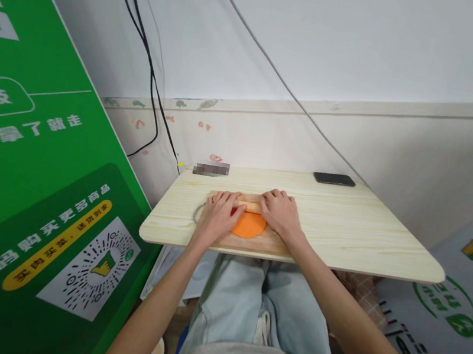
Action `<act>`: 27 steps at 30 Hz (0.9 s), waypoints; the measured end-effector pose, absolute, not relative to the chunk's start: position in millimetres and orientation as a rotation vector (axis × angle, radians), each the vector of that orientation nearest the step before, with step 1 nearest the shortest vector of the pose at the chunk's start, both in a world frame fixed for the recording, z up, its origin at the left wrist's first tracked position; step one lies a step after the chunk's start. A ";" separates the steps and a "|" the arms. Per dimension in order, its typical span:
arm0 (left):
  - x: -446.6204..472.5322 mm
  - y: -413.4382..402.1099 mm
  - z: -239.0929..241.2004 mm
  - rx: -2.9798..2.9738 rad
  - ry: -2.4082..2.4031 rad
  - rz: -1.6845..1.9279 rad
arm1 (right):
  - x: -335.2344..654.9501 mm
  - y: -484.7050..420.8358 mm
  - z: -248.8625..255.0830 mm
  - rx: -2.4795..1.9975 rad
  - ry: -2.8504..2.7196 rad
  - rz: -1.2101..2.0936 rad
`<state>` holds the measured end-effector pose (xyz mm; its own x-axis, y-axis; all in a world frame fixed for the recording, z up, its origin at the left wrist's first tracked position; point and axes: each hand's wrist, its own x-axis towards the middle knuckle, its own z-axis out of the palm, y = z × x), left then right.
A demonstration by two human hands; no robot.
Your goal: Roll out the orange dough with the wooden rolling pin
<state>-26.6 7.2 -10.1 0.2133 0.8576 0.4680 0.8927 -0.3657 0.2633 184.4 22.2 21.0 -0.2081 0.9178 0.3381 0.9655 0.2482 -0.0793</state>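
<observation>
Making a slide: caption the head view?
Left hand and right hand rest on a rolling pin across an orange sheet.

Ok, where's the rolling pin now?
Just below centre in the head view: the rolling pin is under the left hand and right hand, at the far edge of the orange disc.

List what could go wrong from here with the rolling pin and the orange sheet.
The flat, round orange sheet appears to meet the pale wooden rolling pin, so it might stick or wrinkle. The left hand has its thumb close over the sheet and could dent it. The brown wooden board lies near the pale wood-grain table's front edge; a backward pull might shift it over.
</observation>
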 end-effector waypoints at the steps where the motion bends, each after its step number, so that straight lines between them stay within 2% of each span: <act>1: -26.9 7.2 -10.2 -2.411 -1.729 -0.859 | 186.8 21.7 21.4 -1.675 -2.245 -0.178; 9: -30.4 8.7 -14.4 -2.438 -1.698 -0.948 | 205.3 27.1 16.9 -1.273 -2.460 -0.064; 16: -28.8 11.2 -16.8 -2.096 -1.773 -1.395 | 200.7 29.1 14.6 -1.285 -2.414 -0.029; 21: -28.6 9.7 -13.4 -2.202 -1.802 -1.294 | 198.8 30.6 10.6 -1.483 -2.312 -0.131; 27: -28.1 6.1 -9.3 -2.675 -1.657 -0.902 | 198.7 31.7 8.2 -1.510 -2.286 -0.125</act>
<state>-28.1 6.1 -9.3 0.3386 0.8599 0.3820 0.7876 -0.4811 0.3849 198.7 31.7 8.2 -0.3392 0.8641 0.3719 0.8994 0.4137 -0.1409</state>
